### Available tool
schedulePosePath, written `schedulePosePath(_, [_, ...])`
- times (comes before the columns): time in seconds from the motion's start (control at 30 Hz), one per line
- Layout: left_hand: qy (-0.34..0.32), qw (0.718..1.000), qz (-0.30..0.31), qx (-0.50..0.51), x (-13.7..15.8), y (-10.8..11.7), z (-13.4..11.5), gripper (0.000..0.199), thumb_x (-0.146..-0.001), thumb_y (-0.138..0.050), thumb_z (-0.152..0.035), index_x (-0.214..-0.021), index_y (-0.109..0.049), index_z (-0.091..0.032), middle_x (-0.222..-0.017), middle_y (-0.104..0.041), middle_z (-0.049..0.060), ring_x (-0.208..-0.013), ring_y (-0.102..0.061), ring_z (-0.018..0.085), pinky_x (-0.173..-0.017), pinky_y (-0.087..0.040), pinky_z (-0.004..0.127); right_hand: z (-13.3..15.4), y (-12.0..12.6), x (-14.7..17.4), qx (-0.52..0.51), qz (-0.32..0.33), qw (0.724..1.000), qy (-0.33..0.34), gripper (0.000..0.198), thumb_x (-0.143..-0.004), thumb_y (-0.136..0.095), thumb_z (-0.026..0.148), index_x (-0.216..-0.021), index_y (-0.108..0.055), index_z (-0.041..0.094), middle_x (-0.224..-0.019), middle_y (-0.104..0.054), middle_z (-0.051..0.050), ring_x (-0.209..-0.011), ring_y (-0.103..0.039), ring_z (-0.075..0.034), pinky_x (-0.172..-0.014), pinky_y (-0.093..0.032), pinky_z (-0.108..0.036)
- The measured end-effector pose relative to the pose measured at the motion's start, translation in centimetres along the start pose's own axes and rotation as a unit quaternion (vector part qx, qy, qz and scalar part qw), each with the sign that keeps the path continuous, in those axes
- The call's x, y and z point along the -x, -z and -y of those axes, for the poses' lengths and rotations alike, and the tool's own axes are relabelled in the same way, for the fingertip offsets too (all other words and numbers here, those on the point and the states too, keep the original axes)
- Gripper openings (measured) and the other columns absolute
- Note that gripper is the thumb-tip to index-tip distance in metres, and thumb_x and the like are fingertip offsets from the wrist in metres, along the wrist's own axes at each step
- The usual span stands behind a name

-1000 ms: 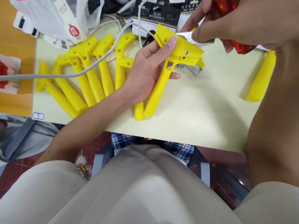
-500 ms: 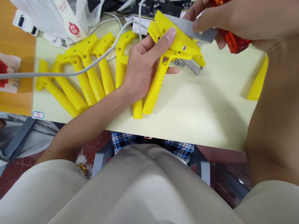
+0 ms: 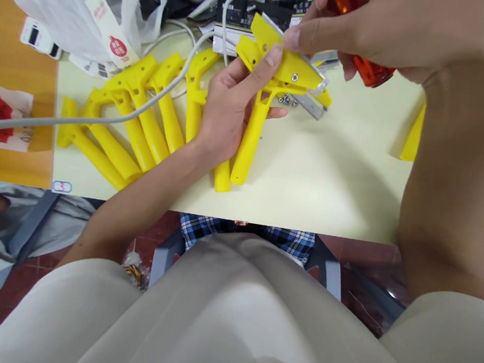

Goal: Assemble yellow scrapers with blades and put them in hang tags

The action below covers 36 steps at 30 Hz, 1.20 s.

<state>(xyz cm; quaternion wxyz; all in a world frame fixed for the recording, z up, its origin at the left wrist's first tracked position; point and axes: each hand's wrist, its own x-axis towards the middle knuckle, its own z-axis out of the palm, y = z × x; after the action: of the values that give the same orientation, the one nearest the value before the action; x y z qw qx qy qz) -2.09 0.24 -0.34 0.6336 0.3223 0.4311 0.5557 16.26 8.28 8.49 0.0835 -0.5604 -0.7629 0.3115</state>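
My left hand [image 3: 237, 98] is wrapped round a yellow plastic scraper [image 3: 248, 142], thumb pressed on its head. A screw [image 3: 295, 77] shows in the head's yellow plate. My right hand [image 3: 350, 35] grips a screwdriver by its translucent red handle [image 3: 372, 71]; its shaft is hidden. The same hand's thumb and fingertips touch the upper edge of the scraper head, where a thin metal blade [image 3: 322, 85] lies along the plate, mostly hidden. Behind the scraper, small metal screws [image 3: 288, 100] and another metal blade [image 3: 311, 105] rest on the table.
Several yellow scraper handles [image 3: 152, 133] lie in a row at left, crossed by a grey cable [image 3: 123, 119]. Black-and-white packaging [image 3: 236, 18] and a plastic bag [image 3: 79, 6] are at the back. Another yellow piece [image 3: 412, 138] lies at right on the pale table [image 3: 330, 196].
My right hand has moved left with the screwdriver and metal blade. The blade now lies against the scraper head instead of sticking out to its right. My left hand has barely moved.
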Motion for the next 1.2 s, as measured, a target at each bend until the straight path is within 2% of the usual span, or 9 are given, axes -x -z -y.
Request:
schedulePosePath(0.13, [0.016, 1.000, 0.000, 0.003, 0.1, 0.1, 0.0, 0.004, -0.101, -0.084, -0.035, -0.104, -0.082, -0.034, -0.122, -0.085, -0.005, -0.146, -0.068, 0.030, -0.090, -0.074, 0.034, -0.2, 0.1, 0.2, 0.096, -0.018, 0.994, 0.055, 0.074, -0.090, -0.074, 0.083, -0.130, -0.076, 0.021, -0.083, -0.060, 0.003, -0.060, -0.042, 0.009, -0.055, -0.018, -0.005])
schedulePosePath(0.27, [0.024, 1.000, 0.001, -0.007, 0.4, -0.3, -0.2, 0.008, -0.108, -0.076, -0.033, -0.106, -0.081, -0.026, -0.121, -0.083, 0.000, -0.137, -0.073, 0.031, -0.100, -0.071, 0.040, -0.7, 0.3, -0.1, 0.134, -0.031, 0.990, 0.040, 0.063, -0.091, -0.080, 0.073, -0.129, -0.079, 0.023, -0.075, -0.057, 0.003, -0.060, -0.034, 0.008, -0.056, -0.015, -0.009])
schedulePosePath(0.43, [0.031, 0.999, 0.021, -0.003, 0.3, -0.7, -0.3, 0.019, -0.112, -0.070, -0.036, -0.103, -0.084, -0.028, -0.124, -0.084, 0.003, -0.140, -0.072, 0.032, -0.115, -0.066, 0.046, -1.6, 0.7, -0.2, 0.130, -0.022, 0.990, 0.047, 0.046, -0.093, -0.080, 0.060, -0.119, -0.080, 0.022, -0.076, -0.061, 0.007, -0.055, -0.042, 0.010, -0.052, -0.013, -0.005])
schedulePosePath(0.57, [0.039, 0.999, 0.033, 0.007, -0.2, -0.7, -0.1, 0.032, -0.117, -0.057, -0.025, -0.100, -0.084, -0.024, -0.127, -0.084, 0.002, -0.149, -0.068, 0.027, -0.111, -0.067, 0.035, -2.1, 1.0, -0.4, 0.146, -0.034, 0.986, 0.078, 0.047, -0.092, -0.079, 0.060, -0.116, -0.081, 0.020, -0.077, -0.064, 0.009, -0.053, -0.037, 0.012, -0.051, -0.009, -0.001])
schedulePosePath(0.7, [0.056, 0.997, 0.044, -0.034, -0.2, -0.5, 0.1, 0.023, -0.115, -0.062, -0.020, -0.110, -0.083, -0.027, -0.125, -0.084, 0.000, -0.150, -0.067, 0.024, -0.111, -0.065, 0.029, -2.2, 1.3, -0.8, 0.179, -0.012, 0.983, 0.048, 0.062, -0.087, -0.080, 0.067, -0.108, -0.081, 0.008, -0.062, -0.057, 0.005, -0.042, -0.040, 0.007, -0.045, -0.010, 0.001])
schedulePosePath(0.83, [0.084, 0.993, 0.079, -0.010, 0.0, 0.0, 0.2, 0.019, -0.116, -0.061, -0.020, -0.117, -0.079, -0.027, -0.121, -0.085, 0.002, -0.134, -0.078, 0.024, -0.105, -0.067, 0.029, -2.4, 1.6, -1.1, 0.159, 0.031, 0.983, 0.083, 0.055, -0.089, -0.082, 0.059, -0.109, -0.077, 0.008, -0.060, -0.056, 0.006, -0.042, -0.044, 0.004, -0.043, -0.013, 0.000])
schedulePosePath(1.03, [0.066, 0.988, 0.139, 0.000, -0.4, 1.0, 0.8, 0.011, -0.115, -0.068, -0.032, -0.121, -0.073, -0.025, -0.117, -0.084, 0.003, -0.094, -0.088, 0.024, -0.069, -0.071, 0.026, -2.8, 1.7, -1.3, 0.129, 0.056, 0.981, 0.131, 0.044, -0.089, -0.084, 0.051, -0.110, -0.075, 0.013, -0.056, -0.052, 0.011, -0.036, -0.038, 0.003, -0.039, -0.011, -0.001])
schedulePosePath(1.13, [0.041, 0.989, 0.141, -0.002, -0.6, 1.2, 1.0, 0.013, -0.116, -0.066, -0.029, -0.118, -0.077, -0.021, -0.115, -0.084, 0.002, -0.093, -0.086, 0.017, -0.072, -0.068, 0.019, -2.3, 1.7, -1.2, 0.123, 0.053, 0.983, 0.126, 0.044, -0.086, -0.086, 0.051, -0.107, -0.075, 0.014, -0.055, -0.050, 0.011, -0.033, -0.038, 0.000, -0.034, -0.013, -0.005])
schedulePosePath(1.2, [0.034, 0.989, 0.146, 0.007, -0.6, 1.0, 1.1, 0.015, -0.116, -0.065, -0.023, -0.115, -0.079, -0.018, -0.115, -0.085, 0.003, -0.096, -0.086, 0.016, -0.077, -0.067, 0.019, -1.7, 1.7, -0.9, 0.121, 0.059, 0.985, 0.111, 0.039, -0.083, -0.089, 0.041, -0.108, -0.075, 0.015, -0.058, -0.053, 0.012, -0.036, -0.044, -0.003, -0.033, -0.020, -0.008])
